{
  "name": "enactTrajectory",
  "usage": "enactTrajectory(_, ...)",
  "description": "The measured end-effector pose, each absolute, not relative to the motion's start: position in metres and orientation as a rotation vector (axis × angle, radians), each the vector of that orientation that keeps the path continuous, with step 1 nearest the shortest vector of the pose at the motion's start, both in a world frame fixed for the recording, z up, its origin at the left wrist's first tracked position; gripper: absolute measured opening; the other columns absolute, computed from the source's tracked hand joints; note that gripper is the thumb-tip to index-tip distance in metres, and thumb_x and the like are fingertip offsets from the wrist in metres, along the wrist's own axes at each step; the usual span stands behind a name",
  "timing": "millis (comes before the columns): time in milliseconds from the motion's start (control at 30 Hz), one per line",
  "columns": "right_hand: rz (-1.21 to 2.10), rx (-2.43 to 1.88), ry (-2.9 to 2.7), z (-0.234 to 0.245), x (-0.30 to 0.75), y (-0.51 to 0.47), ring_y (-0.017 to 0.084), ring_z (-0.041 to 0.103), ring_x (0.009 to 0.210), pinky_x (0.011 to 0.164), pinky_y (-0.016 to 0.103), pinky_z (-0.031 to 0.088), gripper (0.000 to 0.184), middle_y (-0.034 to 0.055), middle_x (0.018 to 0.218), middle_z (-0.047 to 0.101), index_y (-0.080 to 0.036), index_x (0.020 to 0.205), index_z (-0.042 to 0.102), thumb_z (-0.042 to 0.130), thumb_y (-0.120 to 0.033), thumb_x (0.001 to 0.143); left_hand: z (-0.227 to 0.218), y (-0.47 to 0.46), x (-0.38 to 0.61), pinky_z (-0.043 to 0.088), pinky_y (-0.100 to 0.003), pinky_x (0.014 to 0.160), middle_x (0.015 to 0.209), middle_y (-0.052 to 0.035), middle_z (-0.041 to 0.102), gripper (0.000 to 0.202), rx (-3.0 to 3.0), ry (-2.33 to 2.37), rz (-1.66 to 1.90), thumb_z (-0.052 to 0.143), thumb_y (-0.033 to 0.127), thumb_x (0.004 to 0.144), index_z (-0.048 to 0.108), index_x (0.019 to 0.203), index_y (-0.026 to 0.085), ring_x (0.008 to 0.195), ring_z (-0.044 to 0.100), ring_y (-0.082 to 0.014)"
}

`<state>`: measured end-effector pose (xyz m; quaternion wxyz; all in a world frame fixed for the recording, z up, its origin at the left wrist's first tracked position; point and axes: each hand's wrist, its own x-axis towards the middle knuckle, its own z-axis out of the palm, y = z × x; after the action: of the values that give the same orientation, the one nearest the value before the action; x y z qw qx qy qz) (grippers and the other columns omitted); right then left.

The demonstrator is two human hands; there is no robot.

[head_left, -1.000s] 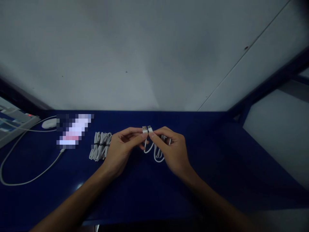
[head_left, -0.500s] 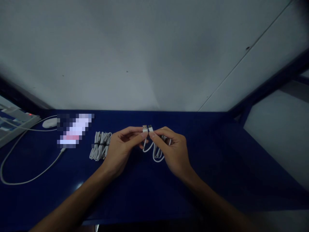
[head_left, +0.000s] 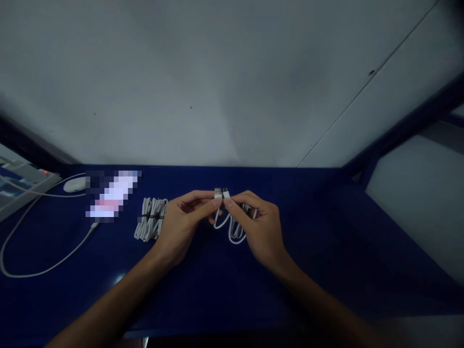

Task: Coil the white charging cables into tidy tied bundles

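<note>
You're working at the blue worktop (head_left: 217, 295), w/ both hands over its middle. Your L hand (head_left: 181, 222) & R hand (head_left: 264, 222) are facing each other, approx. level, each pinching one plug btwn thumb & fingers. For a steady hold, you're wanting light pressure on the white housings only, leaving the metal ends uncovered, & no tugging on the cord where it's leaving the plug.

The white cable (head_left: 236, 234) is sitting in front of you, btwn your hands, its coil partly hiding behind your R fingers; can't tell if it's touching the worktop. Visible loops are slanting from lower L to upper R, so that's approx. the coil's long axis. A slack loop is dipping below the plugs.

The wider plug (head_left: 218, 196), in your L fingers, is pointing away from you twd the wall, long axis nearly straight. The narrower plug (head_left: 226, 194), in your R fingers, is also pointing away, tip leaning slightly L twd its neighbor. They're lying just beside each other.
</note>
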<state>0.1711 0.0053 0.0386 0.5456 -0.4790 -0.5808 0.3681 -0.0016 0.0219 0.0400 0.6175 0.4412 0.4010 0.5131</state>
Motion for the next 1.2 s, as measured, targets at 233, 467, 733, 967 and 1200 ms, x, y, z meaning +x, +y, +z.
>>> enactTrajectory(233,0.856,-1.143,-1.381,0.0383,0.1712,0.0044,0.018,0.063,0.074,0.067,0.034,0.047,0.013,0.0002,0.082,0.074,-0.028,0.090,0.085,0.075,-0.029,0.099,0.0394,0.0215,-0.0014,0.053,-0.030,0.070,0.090,-0.0062,0.079,0.018,1.018,0.929,1.178,0.090,0.031,0.085,0.086,0.099,0.021,0.070,0.064,-0.0145)
enactTrajectory(467,0.837,-1.162,-1.375,0.0379,0.1710,0.0058,0.018,0.062,0.073,0.067,0.034,0.047,0.013,0.0005,0.081,0.073,-0.028,0.088,0.084,0.076,-0.030,0.097,0.0430,0.0217,0.0008,0.053,-0.029,0.069,0.087,-0.0060,0.080,0.016,0.991,0.930,1.182,0.091,0.026,0.081,0.086,0.095,0.020,0.068,0.066,-0.0145)
enactTrajectory(733,0.836,-1.149,-1.379,0.0362,0.1716,0.0066,0.018,0.062,0.073,0.067,0.035,0.046,0.012,0.0000,0.080,0.072,-0.028,0.087,0.084,0.076,-0.028,0.097,0.0402,0.0215,-0.0002,0.053,-0.027,0.069,0.088,-0.0051,0.080,0.013,0.986,0.903,1.171,0.089,0.022,0.084,0.086,0.096,0.020,0.068,0.066,-0.0127)
enactTrajectory(967,0.832,-1.162,-1.367,0.0355,0.1709,0.0068,0.017,0.060,0.072,0.068,0.035,0.045,0.011,-0.0002,0.079,0.072,-0.028,0.087,0.084,0.077,-0.029,0.095,0.0400,0.0224,0.0002,0.053,-0.029,0.068,0.088,-0.0059,0.080,0.016,0.984,0.918,1.167,0.090,0.024,0.082,0.085,0.097,0.019,0.067,0.065,-0.0136)
enactTrajectory(1200,0.832,-1.158,-1.383,0.0362,0.1708,0.0075,0.017,0.060,0.071,0.066,0.034,0.045,0.014,0.0001,0.078,0.072,-0.028,0.085,0.084,0.076,-0.030,0.097,0.0366,0.0223,-0.0012,0.053,-0.026,0.070,0.088,-0.0046,0.079,0.013,0.963,0.885,1.164,0.088,0.020,0.085,0.085,0.098,0.018,0.069,0.066,-0.0118)
